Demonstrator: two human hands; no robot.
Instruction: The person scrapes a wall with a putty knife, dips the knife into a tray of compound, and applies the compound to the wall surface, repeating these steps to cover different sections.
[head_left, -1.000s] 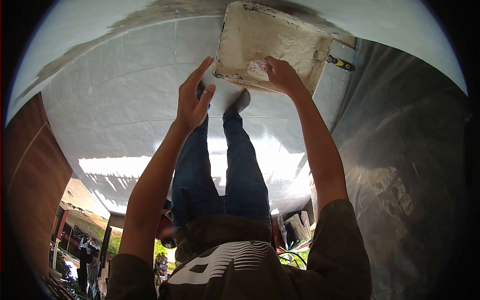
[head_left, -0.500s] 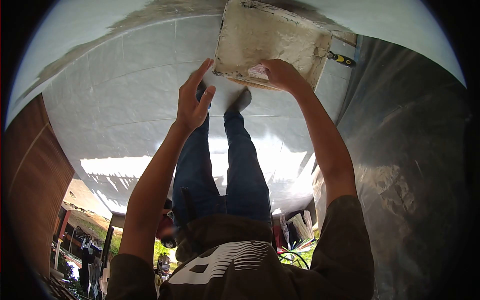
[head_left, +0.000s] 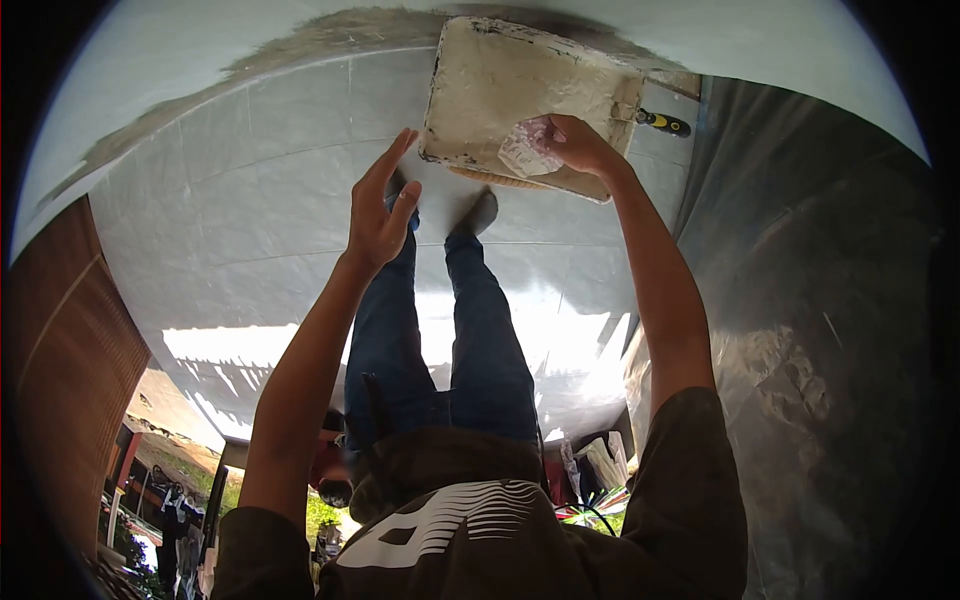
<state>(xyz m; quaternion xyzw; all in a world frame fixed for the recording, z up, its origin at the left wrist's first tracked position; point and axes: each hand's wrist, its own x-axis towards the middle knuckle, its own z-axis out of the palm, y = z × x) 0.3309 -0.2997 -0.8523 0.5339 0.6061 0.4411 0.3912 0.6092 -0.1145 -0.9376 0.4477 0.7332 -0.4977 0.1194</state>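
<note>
A shallow rectangular tray (head_left: pixel 525 80), coated in dried cream-coloured plaster, lies ahead of my feet by the wall. Over its near right part, my right hand (head_left: pixel 582 147) is closed on a pale, pinkish-white mottled piece (head_left: pixel 528 150), flat and rough-looking. What kind of thing this piece is I cannot tell. My left hand (head_left: pixel 378 212) hangs free beside the tray's near left corner, fingers stretched out and thumb apart, with nothing in it. At the tray's right edge rests a tool with a black and yellow handle (head_left: pixel 663 123); its working end is hidden.
Grey sheeting (head_left: pixel 250 180) covers the floor, with bright sunlight across it behind my feet. A smeared grey band (head_left: pixel 330 35) runs along the base of the pale wall. Dark plastic sheet (head_left: pixel 800 300) hangs at right. Another person (head_left: pixel 332 465) shows partly behind me.
My right hand has turned and come up with the pale piece, so more of it shows. The tray sits slightly lower in view. My left hand stays open, a little lower in view.
</note>
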